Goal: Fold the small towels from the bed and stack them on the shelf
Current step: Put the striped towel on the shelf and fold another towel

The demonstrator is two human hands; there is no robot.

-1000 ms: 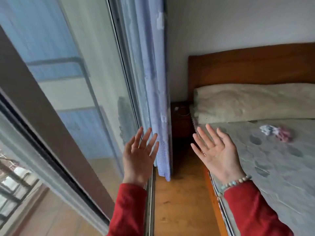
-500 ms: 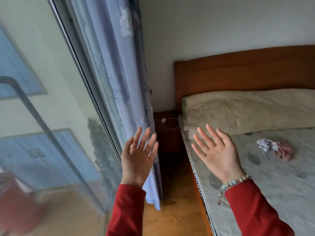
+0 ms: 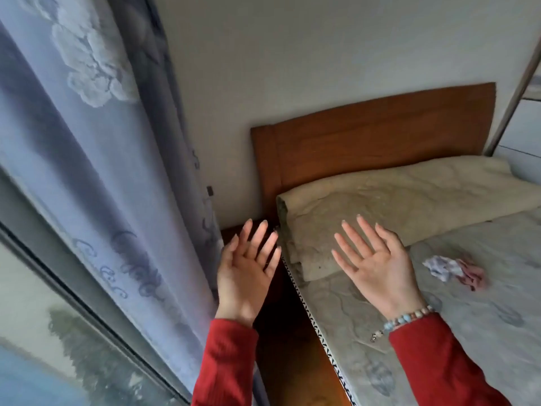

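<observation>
Two small crumpled cloths lie on the bed (image 3: 483,332), a white patterned towel (image 3: 440,266) and a pink one (image 3: 472,277) touching it on its right. My left hand (image 3: 246,273) is raised over the gap beside the bed, palm up, fingers spread, holding nothing. My right hand (image 3: 377,259) hovers above the bed's left edge, palm up and fingers straight, a short way left of the towels. No shelf is in sight.
A folded beige quilt (image 3: 409,206) lies along the wooden headboard (image 3: 380,136). A pale blue curtain (image 3: 102,171) and a glass door fill the left. A dark nightstand (image 3: 231,230) sits in the corner, with a narrow wooden floor strip (image 3: 292,361) beside the bed.
The view has swung right and up, away from the glass door toward the bed and headboard. Both hands stay raised and spread, holding nothing.
</observation>
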